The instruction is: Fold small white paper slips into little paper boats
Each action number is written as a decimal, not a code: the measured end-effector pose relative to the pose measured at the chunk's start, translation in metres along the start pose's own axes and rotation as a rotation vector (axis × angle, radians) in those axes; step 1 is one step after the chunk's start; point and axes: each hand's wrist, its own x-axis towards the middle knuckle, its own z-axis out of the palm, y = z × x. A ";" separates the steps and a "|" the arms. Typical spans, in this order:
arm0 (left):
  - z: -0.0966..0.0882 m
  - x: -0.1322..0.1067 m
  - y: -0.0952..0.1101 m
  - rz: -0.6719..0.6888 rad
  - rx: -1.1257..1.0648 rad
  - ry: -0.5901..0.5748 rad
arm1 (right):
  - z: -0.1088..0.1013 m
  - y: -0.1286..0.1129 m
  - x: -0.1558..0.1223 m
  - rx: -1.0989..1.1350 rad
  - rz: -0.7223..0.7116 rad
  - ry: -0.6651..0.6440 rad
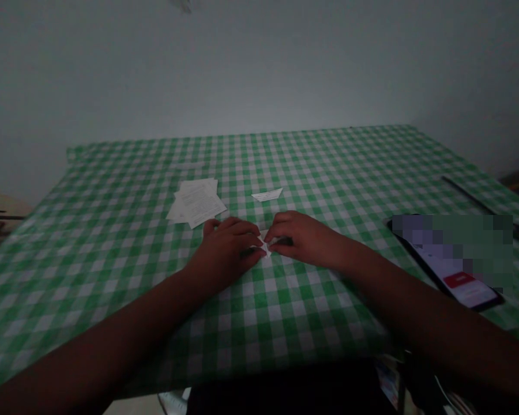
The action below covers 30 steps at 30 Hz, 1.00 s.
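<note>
Small white paper (266, 249) sits between the fingertips of both hands, about midway between the left and right edges of the table (328, 164) and well in from its near edge. The left hand (227, 248) pinches it from the left, thumb on the near side and fingers curled over the far side. The right hand (303, 237) meets it from the right, likewise with thumb and fingertips drawn together on it. Fingers hide much of the paper, so its full outline and any creases cannot be made out.

It should be very light and thin, stiff enough to keep a crease but easily bent, torn or crumpled. Being so small, it leaves little to hold: a light pinch near its edges, one hand each side, looks the surest grip, with fingertips pressing it down against the checked cloth (90, 230), where it might otherwise slide.

Straight beyond the hands, toward the far edge, lies a slim paper piece (267, 195) with slanted ends. Printed sheets (201, 203) overlap in a pile just beyond the left hand, toward the left edge. A phone (476, 293) lies near the right edge, well apart from the paper.
</note>
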 end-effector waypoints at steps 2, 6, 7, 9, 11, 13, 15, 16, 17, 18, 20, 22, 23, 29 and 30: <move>0.000 0.000 0.002 -0.029 0.001 -0.009 | 0.000 -0.001 0.000 -0.010 0.013 -0.006; -0.001 0.000 0.005 -0.065 0.008 -0.028 | 0.002 -0.002 0.000 -0.038 0.050 -0.012; -0.002 0.000 0.006 -0.073 0.009 -0.033 | 0.002 -0.002 -0.001 -0.043 0.053 -0.014; -0.002 0.000 0.007 -0.091 0.007 -0.041 | 0.003 -0.003 -0.001 -0.052 0.056 -0.020; -0.003 0.000 0.007 -0.103 0.002 -0.044 | 0.004 -0.004 -0.001 -0.062 0.068 -0.020; -0.002 0.000 0.006 -0.101 -0.003 -0.049 | 0.005 -0.005 -0.001 -0.073 0.082 -0.017; -0.002 0.000 0.005 -0.094 -0.003 -0.053 | 0.005 -0.007 0.000 -0.091 0.098 -0.018; -0.002 0.000 0.004 -0.090 -0.002 -0.054 | 0.006 -0.009 0.000 -0.105 0.107 -0.021; -0.002 0.001 0.004 -0.088 0.000 -0.054 | 0.006 -0.010 0.000 -0.122 0.117 -0.025; -0.002 0.001 0.004 -0.087 0.002 -0.054 | 0.007 -0.012 0.000 -0.141 0.127 -0.027; -0.001 0.001 0.004 -0.085 0.002 -0.050 | 0.009 -0.015 0.000 -0.179 0.145 -0.026; -0.001 0.001 0.004 -0.084 -0.003 -0.045 | 0.011 -0.018 0.000 -0.222 0.157 -0.021; -0.001 0.000 0.004 -0.084 -0.008 -0.044 | 0.012 -0.019 0.000 -0.244 0.159 -0.021; 0.001 0.000 0.001 -0.084 -0.028 -0.044 | 0.008 -0.016 0.001 -0.220 0.131 -0.060; 0.001 0.000 0.000 -0.083 -0.037 -0.048 | 0.007 -0.014 0.000 -0.195 0.120 -0.074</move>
